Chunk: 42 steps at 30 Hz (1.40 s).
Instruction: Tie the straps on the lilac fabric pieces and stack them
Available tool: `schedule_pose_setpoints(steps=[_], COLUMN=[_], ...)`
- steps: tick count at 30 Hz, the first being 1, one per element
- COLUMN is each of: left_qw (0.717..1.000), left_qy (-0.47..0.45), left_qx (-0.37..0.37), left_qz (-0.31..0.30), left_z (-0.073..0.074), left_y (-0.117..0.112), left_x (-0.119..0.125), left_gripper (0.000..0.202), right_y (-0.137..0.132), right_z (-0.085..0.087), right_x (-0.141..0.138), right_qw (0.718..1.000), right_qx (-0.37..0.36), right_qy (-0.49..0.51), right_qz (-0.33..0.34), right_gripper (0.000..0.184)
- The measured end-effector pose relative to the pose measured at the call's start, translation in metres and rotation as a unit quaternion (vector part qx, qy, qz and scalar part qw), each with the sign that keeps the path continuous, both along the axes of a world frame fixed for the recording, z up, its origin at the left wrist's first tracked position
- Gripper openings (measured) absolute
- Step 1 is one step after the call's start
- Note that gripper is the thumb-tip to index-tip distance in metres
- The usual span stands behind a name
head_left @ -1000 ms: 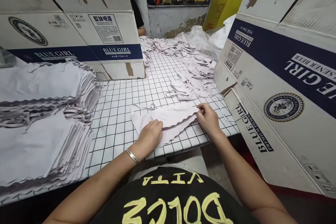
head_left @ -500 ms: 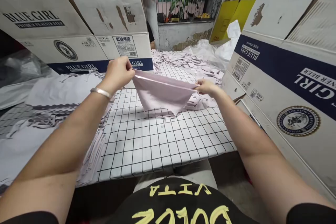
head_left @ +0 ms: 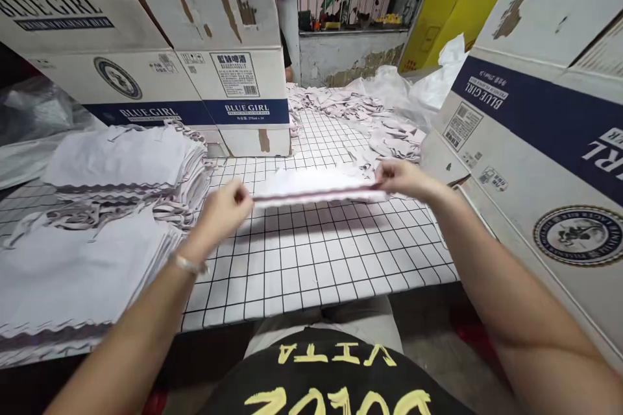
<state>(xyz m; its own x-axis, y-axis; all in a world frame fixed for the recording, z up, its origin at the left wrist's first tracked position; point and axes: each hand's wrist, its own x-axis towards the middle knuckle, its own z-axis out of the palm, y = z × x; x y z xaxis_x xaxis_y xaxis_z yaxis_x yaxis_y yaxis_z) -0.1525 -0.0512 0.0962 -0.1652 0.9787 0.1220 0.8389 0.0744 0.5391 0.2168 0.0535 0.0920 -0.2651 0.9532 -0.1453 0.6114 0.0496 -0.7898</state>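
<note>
A pale pink-white piece of fabric [head_left: 316,183] is stretched between my two hands, low over the checkered tabletop [head_left: 311,259]. My left hand [head_left: 228,207] is closed on its left corner, and a bracelet circles that wrist. On the opposite corner my right hand [head_left: 402,178] pinches the cloth. The near edge runs nearly straight, with a darker pink line along it; the rest lies back away from me, somewhat blurred. Left of my left hand stand two stacks of similar cut pieces, a farther stack [head_left: 121,155] and a nearer stack [head_left: 82,266].
A white carton [head_left: 233,78] stands behind the stacks, and another printed carton [head_left: 535,142] rises at the right. Loose fabric pieces [head_left: 341,102] are heaped at the back beside clear plastic [head_left: 389,87]. A yellow box [head_left: 438,26] sits behind; part of another person's arm [head_left: 288,68] shows.
Both hands have come lower and nearer, bringing the fabric down towards the tabletop. The cloth hung down pink before; now it extends backward with its whiter face showing.
</note>
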Motion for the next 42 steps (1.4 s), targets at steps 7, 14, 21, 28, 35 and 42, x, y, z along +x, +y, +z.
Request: schedule_pose_setpoints(steps=[7,14,21,28,35,42], left_qw=[0.998,0.982,0.999,0.954,0.83,0.757], left_qy=[-0.004,0.011,0.008,-0.279,-0.537,-0.643], left_qx=[-0.061,-0.158,-0.027,-0.103,-0.148,-0.107], left_qz=[-0.018,-0.099,-0.029,0.045,-0.015,-0.047], left_z=[-0.095,-0.081,-0.077,-0.109,-0.083,-0.04], left_y=[-0.108,-0.131,-0.006,0.101,0.121,0.139], left_x=[0.016,0.001,0.013,0.037,0.022,0.016], left_gripper=[0.005,0.012,0.036,0.033,0.01,0.008], right_y=[-0.111,-0.146,-0.141,-0.127,-0.131,-0.131], right_z=[-0.09,-0.07,-0.08,-0.105,-0.106,-0.098], right_x=[0.014,0.02,-0.058,-0.122,-0.115,-0.118], right_qw=[0.997,0.987,0.957,0.91,0.914,0.91], right_qx=[-0.063,-0.021,0.163,0.241,0.228,0.206], right_qy=[-0.007,-0.151,-0.083,-0.104,-0.101,-0.116], right_qz=[-0.041,0.053,0.225,0.32,0.321,0.339], right_gripper=[0.011,0.016,0.041,0.032,0.033,0.033])
